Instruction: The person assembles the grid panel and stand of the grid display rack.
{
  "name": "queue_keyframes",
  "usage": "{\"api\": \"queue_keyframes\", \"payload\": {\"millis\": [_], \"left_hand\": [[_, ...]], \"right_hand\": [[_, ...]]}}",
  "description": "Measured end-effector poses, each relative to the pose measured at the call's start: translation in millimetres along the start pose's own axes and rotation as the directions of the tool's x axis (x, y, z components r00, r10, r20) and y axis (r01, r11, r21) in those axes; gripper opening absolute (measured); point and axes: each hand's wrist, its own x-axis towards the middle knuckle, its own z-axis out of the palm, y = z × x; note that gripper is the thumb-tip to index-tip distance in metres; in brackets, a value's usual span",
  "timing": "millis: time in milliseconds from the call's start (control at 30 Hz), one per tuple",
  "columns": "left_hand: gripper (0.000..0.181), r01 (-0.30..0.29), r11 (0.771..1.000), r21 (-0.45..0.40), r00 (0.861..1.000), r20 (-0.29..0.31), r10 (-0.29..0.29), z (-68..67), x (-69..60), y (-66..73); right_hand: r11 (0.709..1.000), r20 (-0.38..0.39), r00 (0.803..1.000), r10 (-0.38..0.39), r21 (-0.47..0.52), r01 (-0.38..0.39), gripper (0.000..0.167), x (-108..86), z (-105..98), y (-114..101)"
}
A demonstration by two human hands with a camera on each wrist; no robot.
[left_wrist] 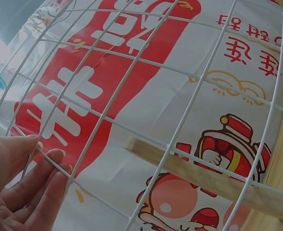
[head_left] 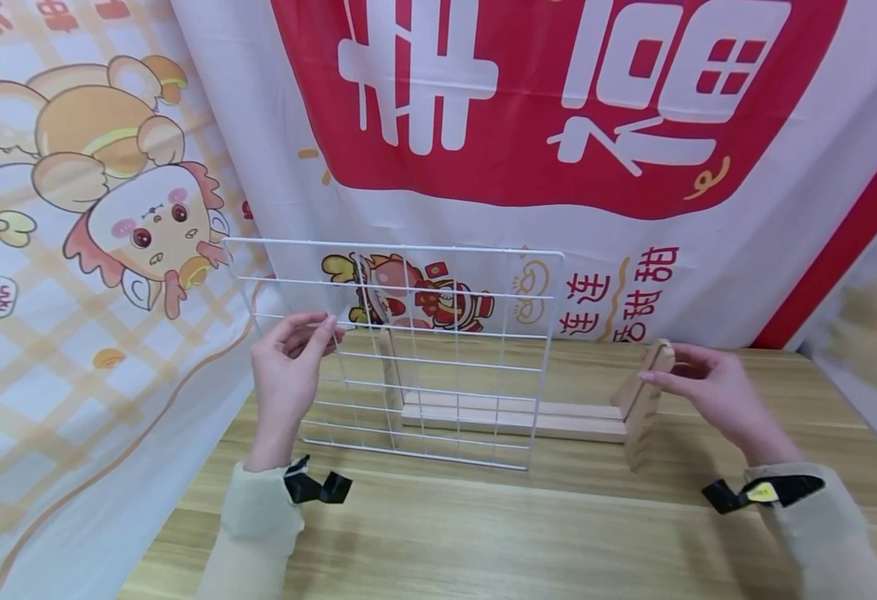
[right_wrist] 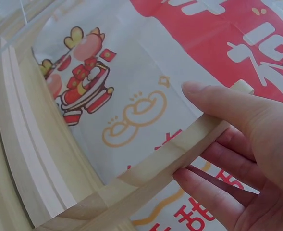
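Observation:
A white wire grid panel (head_left: 393, 246) stands tilted in front of a wooden stand (head_left: 584, 427). My left hand (head_left: 286, 375) pinches one of its wires near the left side, thumb and fingertips meeting around the wire (left_wrist: 55, 165) in the left wrist view. The stand has a long grooved bar between two uprights. With my right hand (head_left: 724, 400) I hold the top of the right upright (head_left: 644, 404); in the right wrist view the thumb lies on one side of this upright (right_wrist: 151, 166) and the fingers on the other. The left upright (head_left: 389, 375) shows behind the grid.
A wood-grain table (head_left: 483, 533) lies under everything. Behind it hangs a white and red printed cloth (head_left: 423, 179). On the left is a checked cloth (head_left: 48, 367) with cartoon animals. Black straps (head_left: 318, 486) sit on both wrists.

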Motion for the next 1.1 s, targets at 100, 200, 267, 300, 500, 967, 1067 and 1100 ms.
{"api": "queue_keyframes", "payload": {"millis": [100, 200, 267, 300, 500, 967, 1067, 1100], "left_hand": [[0.027, -0.002, 1.0, -0.003, 1.0, 0.016, 0.002, -1.1, -0.3, 0.7], [0.027, 0.006, 1.0, -0.005, 0.999, 0.043, -0.006, -3.2, -1.1, 2.9], [0.028, 0.014, 1.0, 0.001, 0.998, 0.062, -0.014, -4.9, -1.5, 4.1], [0.028, 0.018, 1.0, 0.005, 0.997, 0.068, -0.019, -5.5, -2.1, 5.1], [0.029, 0.039, 0.998, 0.049, 0.995, 0.09, -0.043, -7.7, -4.3, 9.8], [0.026, 0.039, 0.999, 0.002, 0.994, 0.106, -0.039, 2.7, -0.8, 7.3], [0.026, 0.045, 0.999, 0.005, 0.993, 0.113, -0.045, 8.3, -0.9, 7.4], [0.026, 0.049, 0.999, 0.002, 0.992, 0.114, -0.049, 10.3, -1.0, 7.7]], "right_hand": [[1.0, -0.001, 1.0, -0.005, -0.003, 0.005, 0.079, -0.3, 2.4, 0.4], [1.0, 0.006, 1.0, -0.005, 0.002, 0.005, 0.078, -1.6, 4.2, -1.3], [1.0, 0.011, 1.0, -0.007, 0.008, 0.007, 0.078, -3.3, 5.1, -3.3], [1.0, 0.016, 1.0, -0.008, 0.013, 0.008, 0.078, -3.8, 5.7, -3.6], [0.999, 0.047, 0.999, -0.011, 0.039, 0.009, 0.078, -5.0, 7.4, -1.7], [0.999, 0.049, 0.999, -0.014, 0.034, 0.012, 0.077, -1.2, 8.7, 1.8], [0.999, 0.054, 0.999, -0.01, 0.033, 0.008, 0.077, -1.8, 8.9, 0.6], [0.999, 0.055, 0.998, -0.011, 0.033, 0.009, 0.077, -2.0, 9.1, 0.3]]}}
